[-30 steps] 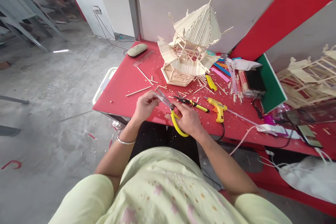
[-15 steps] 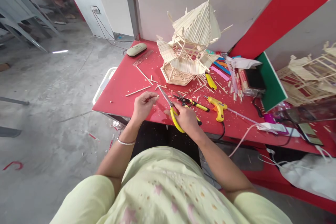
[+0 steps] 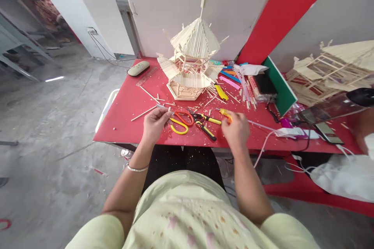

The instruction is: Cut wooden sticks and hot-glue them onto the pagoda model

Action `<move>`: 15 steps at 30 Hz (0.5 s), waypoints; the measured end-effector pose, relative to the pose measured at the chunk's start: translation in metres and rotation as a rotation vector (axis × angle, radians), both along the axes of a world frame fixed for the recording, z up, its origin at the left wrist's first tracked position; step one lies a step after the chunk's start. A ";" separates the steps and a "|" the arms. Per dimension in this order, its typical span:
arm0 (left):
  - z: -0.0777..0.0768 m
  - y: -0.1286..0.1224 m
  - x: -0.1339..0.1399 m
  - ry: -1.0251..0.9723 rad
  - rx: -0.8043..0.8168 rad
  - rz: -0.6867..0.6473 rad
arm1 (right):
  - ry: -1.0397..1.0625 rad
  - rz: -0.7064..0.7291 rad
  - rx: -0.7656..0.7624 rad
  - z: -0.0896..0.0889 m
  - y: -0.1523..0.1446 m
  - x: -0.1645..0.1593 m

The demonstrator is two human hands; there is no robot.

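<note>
My left hand [image 3: 155,123] is closed in a pinch on a short wooden stick [image 3: 169,109], held just above the table's front part. Over on the right, my right hand [image 3: 237,130] has its fingers around a yellow glue gun [image 3: 224,113], which it partly hides. Between my hands lie scissors [image 3: 179,128] with one yellow and one red handle, their blades partly behind my left hand. Beside them rest black-and-yellow pliers [image 3: 207,129]. Behind stands a pagoda-like model [image 3: 191,79] built of thin wooden sticks.
Sticks and wood crumbs are scattered on the red table [image 3: 117,113]. A yellow cutter [image 3: 221,92] lies by the model. An eyeglass-type case [image 3: 138,68] sits at the back left. Another stick model [image 3: 318,74] stands right of a green board [image 3: 282,89]. Part of another person shows at the right edge.
My right hand has let go of the scissors, now lying on the table, and moved right onto the glue gun. My left hand still pinches the small stick. The view has shifted right.
</note>
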State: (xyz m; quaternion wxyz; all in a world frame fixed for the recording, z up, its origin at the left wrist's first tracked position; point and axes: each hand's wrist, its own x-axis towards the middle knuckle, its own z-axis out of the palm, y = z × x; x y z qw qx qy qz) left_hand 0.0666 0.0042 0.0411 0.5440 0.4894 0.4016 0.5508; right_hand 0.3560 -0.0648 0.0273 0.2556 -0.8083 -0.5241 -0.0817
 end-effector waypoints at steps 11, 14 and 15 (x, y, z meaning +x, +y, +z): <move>0.030 0.015 0.003 0.027 0.018 0.118 | 0.528 -0.136 -0.307 -0.023 -0.002 0.083; 0.040 0.025 -0.002 0.051 0.042 0.119 | 0.700 -0.077 -0.248 -0.022 -0.004 0.086; 0.043 0.028 -0.003 0.071 0.055 0.117 | 0.761 -0.055 -0.212 -0.020 -0.006 0.085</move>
